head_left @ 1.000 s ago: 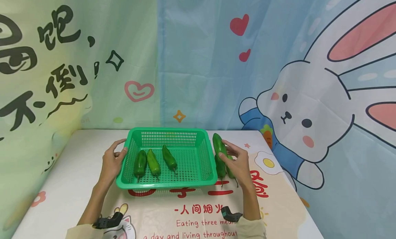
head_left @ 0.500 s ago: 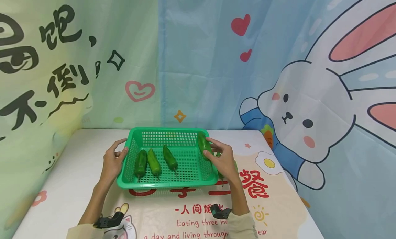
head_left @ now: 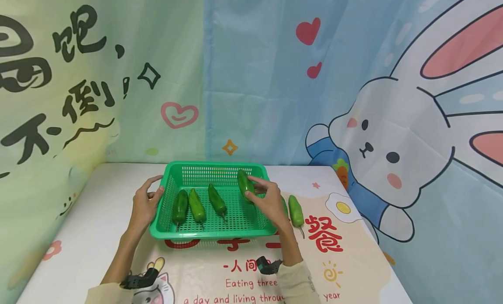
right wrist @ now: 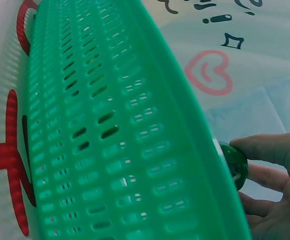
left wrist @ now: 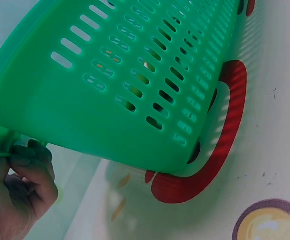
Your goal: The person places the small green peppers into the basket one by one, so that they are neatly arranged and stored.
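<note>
My left hand (head_left: 144, 204) grips the left rim of the green plastic basket (head_left: 212, 235); in the left wrist view its fingers (left wrist: 34, 175) curl at the rim's edge. Between thumb and fingers, my right hand (head_left: 270, 203) pinches a green pepper (head_left: 245, 184) above the basket's right side. In the right wrist view that pepper (right wrist: 235, 164) shows only in part past the basket's rim. Inside the basket, to the left and middle, lie a dark green pepper (head_left: 180, 206), a lighter one (head_left: 197, 206) and a third pepper (head_left: 217, 200).
Right of the basket, a light green pepper (head_left: 296, 211) lies on the printed tablecloth (head_left: 349, 260). Another pepper (head_left: 284, 208) beside it is mostly hidden by my right hand and the basket. A cartoon curtain (head_left: 251, 98) hangs behind the table.
My right hand has carried the pepper leftward from the table at the right to over the basket, uncovering a pepper on the table. The left hand stays on the rim.
</note>
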Motion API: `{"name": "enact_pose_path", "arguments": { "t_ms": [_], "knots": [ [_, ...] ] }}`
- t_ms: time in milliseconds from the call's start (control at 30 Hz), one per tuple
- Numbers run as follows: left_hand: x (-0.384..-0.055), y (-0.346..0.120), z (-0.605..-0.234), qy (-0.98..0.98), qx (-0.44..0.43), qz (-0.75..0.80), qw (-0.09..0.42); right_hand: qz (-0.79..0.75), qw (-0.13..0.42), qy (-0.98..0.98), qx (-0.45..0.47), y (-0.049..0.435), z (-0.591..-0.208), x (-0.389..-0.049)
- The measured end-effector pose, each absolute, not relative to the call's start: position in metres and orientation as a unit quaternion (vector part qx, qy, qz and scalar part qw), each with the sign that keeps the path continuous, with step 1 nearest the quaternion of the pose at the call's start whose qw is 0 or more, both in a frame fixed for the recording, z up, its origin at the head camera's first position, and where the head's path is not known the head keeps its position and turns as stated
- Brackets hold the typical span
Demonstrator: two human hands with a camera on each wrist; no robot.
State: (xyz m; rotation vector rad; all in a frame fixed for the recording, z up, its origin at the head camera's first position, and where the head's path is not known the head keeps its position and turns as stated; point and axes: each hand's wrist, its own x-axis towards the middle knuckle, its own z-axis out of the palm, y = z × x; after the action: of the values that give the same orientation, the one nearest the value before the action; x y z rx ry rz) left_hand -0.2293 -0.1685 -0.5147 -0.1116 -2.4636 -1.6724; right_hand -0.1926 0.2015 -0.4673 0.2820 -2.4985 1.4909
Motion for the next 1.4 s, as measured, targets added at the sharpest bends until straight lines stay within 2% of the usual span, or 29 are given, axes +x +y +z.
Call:
{"name": "enact_pose_path", "arguments": {
  "t_ms": [333, 600, 1067, 1400],
  "knots": [
    [-0.227, -0.169, -0.511, -0.827, -0.040, -0.555, 0.082, 0.468, 0.113, -0.867, 0.129, 0.189, -0.477, -0.204],
    [-0.226, -0.168, -0.512, -0.826, -0.039, -0.558, 0.072, 0.416, 0.105, -0.896, 0.114, 0.178, -0.481, -0.210],
    [-0.228, -0.169, -0.514, -0.826, -0.037, -0.556, 0.082, 0.364, 0.028, -0.929, 0.062, 0.155, -0.482, -0.225],
    [-0.230, -0.169, -0.515, -0.825, -0.039, -0.558, 0.083, 0.323, 0.011, -0.945, 0.053, 0.143, -0.487, -0.229]
  ]
}}
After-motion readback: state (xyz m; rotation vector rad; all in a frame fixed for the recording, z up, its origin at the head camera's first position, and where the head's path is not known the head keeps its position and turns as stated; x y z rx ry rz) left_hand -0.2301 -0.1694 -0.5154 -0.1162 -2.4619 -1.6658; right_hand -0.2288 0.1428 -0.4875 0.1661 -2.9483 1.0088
